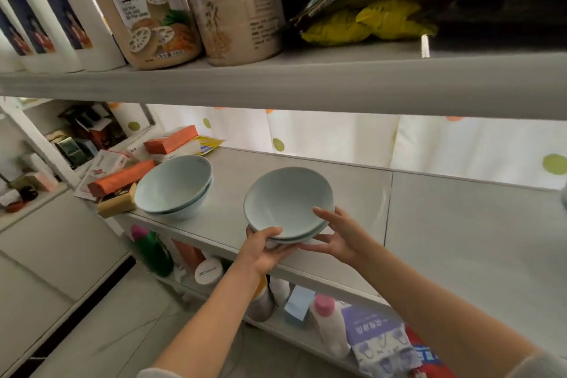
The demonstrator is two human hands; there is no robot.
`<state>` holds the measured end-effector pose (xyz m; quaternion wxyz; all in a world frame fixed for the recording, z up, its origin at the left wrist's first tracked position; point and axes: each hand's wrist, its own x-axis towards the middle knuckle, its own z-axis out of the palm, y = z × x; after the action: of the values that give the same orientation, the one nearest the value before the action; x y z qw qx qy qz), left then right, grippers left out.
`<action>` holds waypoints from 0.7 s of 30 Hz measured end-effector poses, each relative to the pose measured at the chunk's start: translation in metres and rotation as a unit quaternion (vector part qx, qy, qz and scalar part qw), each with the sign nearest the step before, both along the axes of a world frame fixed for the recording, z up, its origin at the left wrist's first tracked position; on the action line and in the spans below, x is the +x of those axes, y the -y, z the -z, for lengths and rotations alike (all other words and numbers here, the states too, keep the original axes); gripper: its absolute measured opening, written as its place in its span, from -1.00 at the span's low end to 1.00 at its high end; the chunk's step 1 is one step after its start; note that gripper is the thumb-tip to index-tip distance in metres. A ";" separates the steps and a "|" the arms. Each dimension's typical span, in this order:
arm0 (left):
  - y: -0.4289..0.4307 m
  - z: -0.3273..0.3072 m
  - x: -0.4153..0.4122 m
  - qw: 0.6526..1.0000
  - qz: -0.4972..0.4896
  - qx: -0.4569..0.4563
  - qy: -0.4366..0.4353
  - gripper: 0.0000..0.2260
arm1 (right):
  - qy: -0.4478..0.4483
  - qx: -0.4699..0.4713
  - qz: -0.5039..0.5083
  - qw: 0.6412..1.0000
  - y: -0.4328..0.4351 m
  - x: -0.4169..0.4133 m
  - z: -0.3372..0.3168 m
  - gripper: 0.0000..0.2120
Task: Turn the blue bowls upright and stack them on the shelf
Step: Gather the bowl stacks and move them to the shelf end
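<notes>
Holding the held stack [288,202], two pale blue bowls nested and mouth-up, right at the front edge of the middle shelf [337,184], the person has both hands on it. The left hand [264,252] grips the near rim, thumb hooked over the top and fingers [276,250] curled underneath. The right hand [337,236] pinches the rim too, thumb lying on the edge and fingers spread below the lower bowl. Honestly can't tell whether the bottom bowl touches the shelf or hangs just above it, the hands cover that bit.

Further along the same shelf toward its left end sits a second stack [173,187], also two blue bowls, upright and resting on the surface, well apart from the held one. At the shelf's far left end is a jumble of orange boxes [119,178]. Behind the shelf hangs a dotted curtain [337,138]. Below the shelf you can see a green bottle [153,252] and a pink-capped bottle [328,322]. Above it, big food jars [147,9] line the next board up.
</notes>
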<state>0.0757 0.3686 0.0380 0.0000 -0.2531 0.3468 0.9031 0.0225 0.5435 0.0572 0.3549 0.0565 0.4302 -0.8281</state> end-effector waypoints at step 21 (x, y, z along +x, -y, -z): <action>-0.313 -0.007 0.030 0.949 0.314 -0.037 -0.008 -0.36 | 0.027 0.003 0.321 0.947 -0.313 0.134 0.008 -0.32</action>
<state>0.1061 0.6816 0.0453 0.2717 -0.1239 0.4416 0.8461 0.1565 0.8560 0.0496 0.0811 0.2153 0.3821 -0.8950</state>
